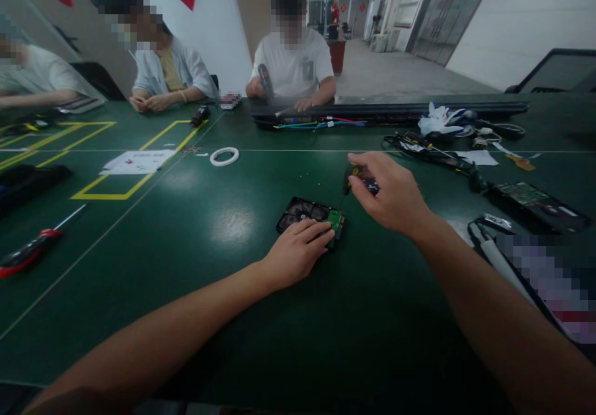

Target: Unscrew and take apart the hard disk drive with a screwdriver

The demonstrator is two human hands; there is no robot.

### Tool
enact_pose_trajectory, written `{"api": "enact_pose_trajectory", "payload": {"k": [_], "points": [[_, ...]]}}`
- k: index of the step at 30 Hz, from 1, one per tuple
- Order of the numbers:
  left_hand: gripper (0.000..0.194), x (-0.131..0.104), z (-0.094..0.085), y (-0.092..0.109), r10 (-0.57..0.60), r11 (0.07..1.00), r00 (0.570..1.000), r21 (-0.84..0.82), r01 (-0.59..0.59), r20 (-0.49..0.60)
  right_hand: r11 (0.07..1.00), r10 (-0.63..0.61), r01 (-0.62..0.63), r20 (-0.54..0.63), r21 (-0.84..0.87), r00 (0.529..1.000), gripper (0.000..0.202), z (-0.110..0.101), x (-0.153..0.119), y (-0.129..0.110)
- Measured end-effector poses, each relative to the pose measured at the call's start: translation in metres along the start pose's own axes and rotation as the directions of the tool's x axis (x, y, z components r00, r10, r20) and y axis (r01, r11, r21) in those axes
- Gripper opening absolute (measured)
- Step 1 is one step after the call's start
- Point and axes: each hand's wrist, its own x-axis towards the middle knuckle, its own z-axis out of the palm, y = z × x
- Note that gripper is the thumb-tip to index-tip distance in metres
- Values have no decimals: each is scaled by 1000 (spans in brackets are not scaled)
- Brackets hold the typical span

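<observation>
A black hard drive (298, 208) with a green circuit board (334, 218) lies on the table in front of me. My left hand (298, 250) rests over its near side, fingers stretched out flat across the drive and board. Its thumb is hard to make out. Above the drive's right end, my right hand (388, 191) is closed around the dark and yellow handle of a screwdriver (347, 179). The thin shaft points down at the board's right edge; I cannot tell whether the tip touches a screw. A few tiny specks lie on the table beyond the drive.
A red-and-black screwdriver (32, 250) lies left, a white tape roll (224, 156) and a paper sheet (137, 161) farther back. Cables (423, 148), white gloves (442, 120) and a circuit board device (535, 204) occupy the right. Across the table, a person (293, 61) holds a dark tool.
</observation>
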Motion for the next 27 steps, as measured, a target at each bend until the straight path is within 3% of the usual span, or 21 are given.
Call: {"api": "enact_pose_trajectory", "payload": {"k": [8,20,27], "points": [[39,-1,-2,0,-5,1000,1000,-1,5,-1,1000,5,-5,-2,18,1000,28,-3,2,-4],[40,0,-4,0,1,1000,1000,-1,-1,7,996,73,-73,2,52,997,37,0,0,2],[40,0,0,-1,-2,1000,1000,0,2,6,999,25,-25,10,19,1000,31,-2,1,0]]}}
